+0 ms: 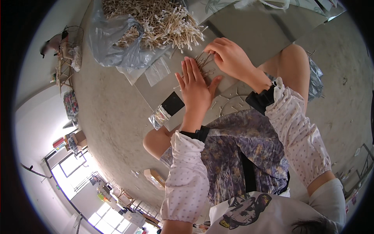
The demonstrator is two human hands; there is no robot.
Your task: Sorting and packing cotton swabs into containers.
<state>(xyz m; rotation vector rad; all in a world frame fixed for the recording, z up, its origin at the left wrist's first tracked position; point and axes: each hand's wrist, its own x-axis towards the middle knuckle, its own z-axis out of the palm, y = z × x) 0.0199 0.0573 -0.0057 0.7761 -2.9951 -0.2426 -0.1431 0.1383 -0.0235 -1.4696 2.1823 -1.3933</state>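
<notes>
Cotton swabs (pixel 177 29) lie heaped in a translucent plastic bag (pixel 113 41) at the far side of the grey work surface (pixel 245 31). Flat and palm down, my left hand (pixel 194 87) rests on the surface with its fingers stretched out beside a few loose swabs (pixel 206 72). These lie between my two hands, partly covered by the left. To the right, my right hand (pixel 231 56) is closed in a pinch, thumb against fingers, at the end of a thin swab stick. Its fingertips are close to the heap's near edge.
A black flat rectangle (pixel 173 103) and a clear packet of swabs (pixel 159 117) lie left of my left wrist. Small clear bags (pixel 157 72) are near the big bag. More loose swabs (pixel 233 101) are scattered by my lap. A cardboard box (pixel 154 178) stands on the floor.
</notes>
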